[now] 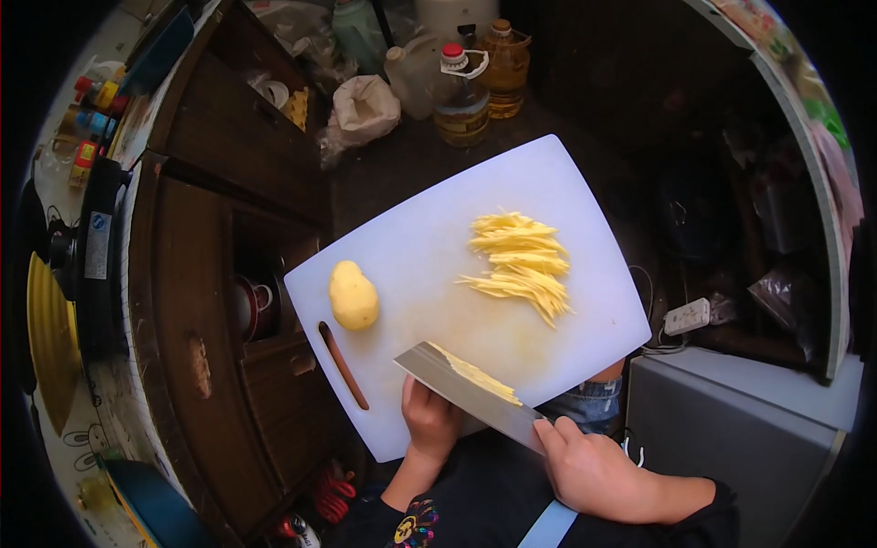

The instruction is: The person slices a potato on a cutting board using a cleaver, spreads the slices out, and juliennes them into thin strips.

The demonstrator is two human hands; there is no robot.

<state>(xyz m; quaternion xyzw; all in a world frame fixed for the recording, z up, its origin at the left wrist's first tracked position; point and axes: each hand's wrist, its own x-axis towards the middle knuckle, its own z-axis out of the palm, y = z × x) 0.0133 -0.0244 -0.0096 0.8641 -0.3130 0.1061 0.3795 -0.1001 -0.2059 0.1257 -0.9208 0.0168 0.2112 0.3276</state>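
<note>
The fingertips of the bare left hand [431,422] are hidden behind the broad, rectangular grey steel cleaver [466,388]; what is touched there cannot be told. The cleaver's handle is covered by the bare right hand [589,464]. At nine o'clock, print on the pale rectangular label [98,245] cannot be read. The black garment [475,502] is cut off at six o'clock.

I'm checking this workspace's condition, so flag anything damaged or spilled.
The cabinet door left of the board has a pale, rough patch that looks chipped or worn against the dark wood. No spill stands out.
</note>
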